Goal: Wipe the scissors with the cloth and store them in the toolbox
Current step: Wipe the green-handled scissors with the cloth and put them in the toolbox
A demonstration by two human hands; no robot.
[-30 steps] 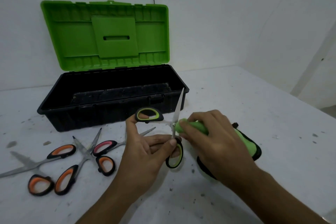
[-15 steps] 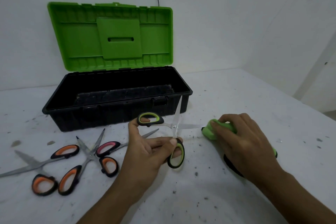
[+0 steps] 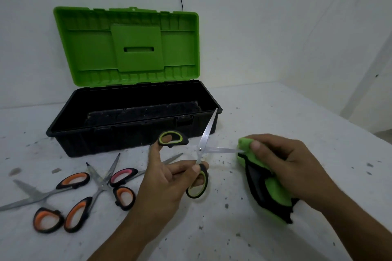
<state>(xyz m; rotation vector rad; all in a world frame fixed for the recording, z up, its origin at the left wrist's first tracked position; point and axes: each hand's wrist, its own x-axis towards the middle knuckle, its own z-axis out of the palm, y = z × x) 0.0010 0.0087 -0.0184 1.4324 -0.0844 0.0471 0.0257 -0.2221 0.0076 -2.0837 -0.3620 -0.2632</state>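
Note:
My left hand (image 3: 167, 180) holds a pair of green-and-black scissors (image 3: 201, 148) spread wide, with fingers through both handle loops. One blade points up toward the toolbox, the other points right. My right hand (image 3: 282, 163) grips a green-and-black cloth (image 3: 269, 188) and pinches its end around the tip of the right-pointing blade. The black toolbox (image 3: 70, 125) stands just behind, its green lid (image 3: 127, 46) raised against the wall. Its inside looks dark and bare.
Three more scissors lie on the table at the left: one with orange handles (image 3: 48, 195), one crossed pair with orange handles (image 3: 93, 195), and one with a pink handle (image 3: 125, 176). The white table (image 3: 275, 112) is speckled with dirt. A wall stands close behind.
My right hand slid the cloth rightward along the horizontal blade, from near the pivot out to its tip. The left hand kept the scissors spread in about the same place.

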